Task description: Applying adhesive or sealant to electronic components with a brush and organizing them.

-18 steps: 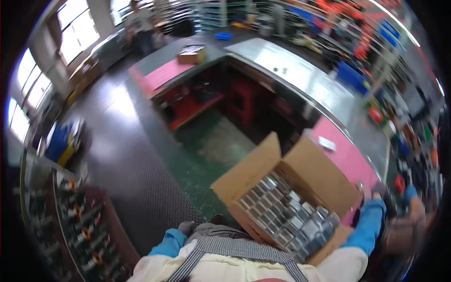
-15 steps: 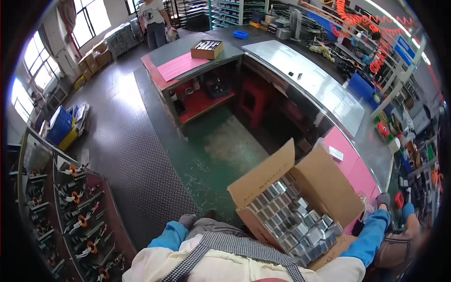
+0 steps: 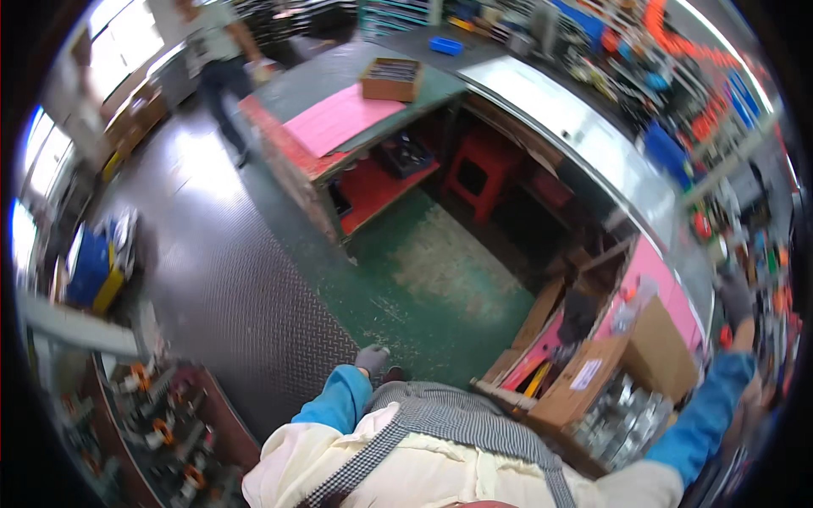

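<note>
While an open cardboard box (image 3: 561, 400) of metal parts (image 3: 622, 419) sits at my right, near the pink-topped bench (image 3: 656, 269), my gloved right fingers (image 3: 735, 296) are out past it; blur hides whether they grip. My gloved left fingers (image 3: 370, 360) hang above the floor (image 3: 423, 300), and I can't tell if they're clenched.

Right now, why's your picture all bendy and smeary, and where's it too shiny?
In the head view, the fisheye lens bows the silvery bench, with black corners; in the head view, the right hand and far person look blurred; in the head view, glare whitens the windows and patches the floor.
</note>
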